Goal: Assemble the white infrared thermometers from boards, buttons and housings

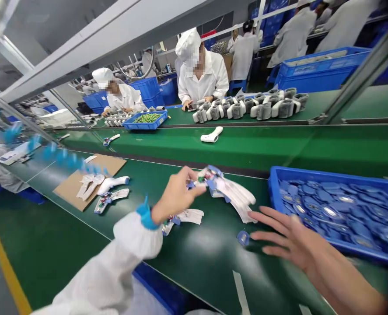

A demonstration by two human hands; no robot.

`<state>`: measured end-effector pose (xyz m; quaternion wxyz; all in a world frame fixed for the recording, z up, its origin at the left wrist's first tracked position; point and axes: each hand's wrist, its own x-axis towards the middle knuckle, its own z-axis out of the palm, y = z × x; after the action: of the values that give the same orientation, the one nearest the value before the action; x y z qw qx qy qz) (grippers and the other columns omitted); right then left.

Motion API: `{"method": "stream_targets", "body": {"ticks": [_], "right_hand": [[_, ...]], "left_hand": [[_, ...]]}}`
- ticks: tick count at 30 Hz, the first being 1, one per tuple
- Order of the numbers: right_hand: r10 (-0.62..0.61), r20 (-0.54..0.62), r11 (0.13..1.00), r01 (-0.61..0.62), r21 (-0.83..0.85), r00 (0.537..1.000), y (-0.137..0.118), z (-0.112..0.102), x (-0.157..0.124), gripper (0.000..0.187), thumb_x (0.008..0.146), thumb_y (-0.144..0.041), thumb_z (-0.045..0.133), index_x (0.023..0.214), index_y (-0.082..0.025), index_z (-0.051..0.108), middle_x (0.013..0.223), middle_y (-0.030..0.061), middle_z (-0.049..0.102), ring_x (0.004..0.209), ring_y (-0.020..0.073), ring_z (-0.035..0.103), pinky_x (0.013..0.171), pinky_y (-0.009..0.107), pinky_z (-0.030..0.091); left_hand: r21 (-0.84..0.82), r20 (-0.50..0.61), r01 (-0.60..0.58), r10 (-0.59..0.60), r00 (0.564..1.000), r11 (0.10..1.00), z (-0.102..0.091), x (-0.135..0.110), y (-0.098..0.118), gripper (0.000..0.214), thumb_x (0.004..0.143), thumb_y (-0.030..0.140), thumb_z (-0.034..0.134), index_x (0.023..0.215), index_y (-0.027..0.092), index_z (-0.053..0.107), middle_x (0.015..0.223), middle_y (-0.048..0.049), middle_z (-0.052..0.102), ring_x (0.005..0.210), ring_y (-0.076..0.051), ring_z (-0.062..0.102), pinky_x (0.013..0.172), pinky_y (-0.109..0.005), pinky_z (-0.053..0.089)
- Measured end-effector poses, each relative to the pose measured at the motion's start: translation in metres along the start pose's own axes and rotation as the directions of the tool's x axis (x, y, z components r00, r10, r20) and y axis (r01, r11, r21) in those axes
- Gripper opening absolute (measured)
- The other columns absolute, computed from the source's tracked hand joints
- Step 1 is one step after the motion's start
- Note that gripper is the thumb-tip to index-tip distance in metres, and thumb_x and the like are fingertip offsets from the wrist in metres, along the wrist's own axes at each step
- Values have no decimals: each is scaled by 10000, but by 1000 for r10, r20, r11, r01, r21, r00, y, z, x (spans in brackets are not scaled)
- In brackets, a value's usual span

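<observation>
My left hand (177, 192), with a blue band at its wrist, is closed on the head of an opened white handheld device housing (235, 192). Coloured electronics and blue parts show at the gripped end, and the pale handle points right. My right hand (288, 240) is open, fingers spread, by the handle's lower end; whether a fingertip touches it I cannot tell. A small round blue part (242, 238) lies on the table just left of those fingers. Partly behind my left wrist lies another opened housing (189, 216) with electronics.
A blue bin (274, 197) of flat blue parts stands at right. Several housings (110, 197) lie left, some on a cardboard sheet (72, 186). Beyond is the green conveyor belt (167, 144) with a white device (211, 134). Co-workers (202, 70) sit across.
</observation>
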<state>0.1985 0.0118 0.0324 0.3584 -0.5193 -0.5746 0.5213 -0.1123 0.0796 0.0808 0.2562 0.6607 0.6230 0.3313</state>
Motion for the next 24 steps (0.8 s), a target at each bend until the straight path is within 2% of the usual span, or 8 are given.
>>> {"method": "stream_targets", "body": {"ticks": [3,6,10,12,14,19,21,24], "right_hand": [[216,218,966,-241,96,952,-23,7,-7,640,928,-698,577,1344,-224,687,883,90,739,769,237,723,639,326,626],[247,271,969,-239,-60,930,-22,5,-31,637,936,-689,575,1353,-222,690,615,-1,602,583,179,603,526,276,542],[105,146,972,-71,-224,984,-2,-10,-63,532,952,-665,550,1272,-287,744,1026,78,758,969,262,708,776,342,606],[19,-19,956,-23,-292,1000,3,-15,-68,496,968,-665,508,1167,-297,775,1180,84,743,1073,274,690,805,345,593],[-70,-108,931,27,-364,992,1,-15,-68,450,978,-640,505,1026,-287,780,1139,79,743,1015,254,685,782,337,569],[-280,-93,787,173,-592,955,-20,-13,-72,470,1039,-524,420,768,-246,685,806,46,684,743,197,596,687,341,440],[-330,-134,746,171,-644,934,-20,-21,-77,481,1050,-507,378,755,-241,648,780,45,664,720,194,571,670,342,408],[-293,-256,697,23,-716,921,5,-39,-83,447,1028,-538,387,806,-241,637,820,61,673,749,219,586,655,348,390]], "left_hand": [[-233,86,57,-38,996,971,42,-67,29,320,816,312,803,1023,223,576,1109,-53,713,1027,-234,660,929,-350,497],[-389,264,173,-70,962,905,71,-97,44,458,804,404,832,1140,217,584,1110,-64,698,985,-227,656,865,-332,510],[-538,557,389,-31,830,748,95,-107,52,395,915,533,668,974,145,631,852,-51,621,712,-171,595,648,-296,491],[-532,557,377,-22,830,758,104,-111,56,355,919,497,675,960,146,647,834,-38,613,714,-162,577,652,-285,474],[-459,482,242,10,876,855,110,-116,62,235,918,396,704,979,172,670,866,-23,649,785,-164,583,722,-276,455],[-243,431,-50,154,889,969,119,-125,73,107,988,305,620,1043,221,657,978,-23,693,890,-192,610,801,-293,418],[-204,401,-45,126,908,978,121,-124,73,113,1002,305,584,1036,220,650,1008,-41,692,940,-212,614,839,-311,423],[-311,411,175,-34,911,934,125,-119,69,163,941,332,667,1037,204,634,945,-32,685,880,-196,611,810,-308,449]]}}
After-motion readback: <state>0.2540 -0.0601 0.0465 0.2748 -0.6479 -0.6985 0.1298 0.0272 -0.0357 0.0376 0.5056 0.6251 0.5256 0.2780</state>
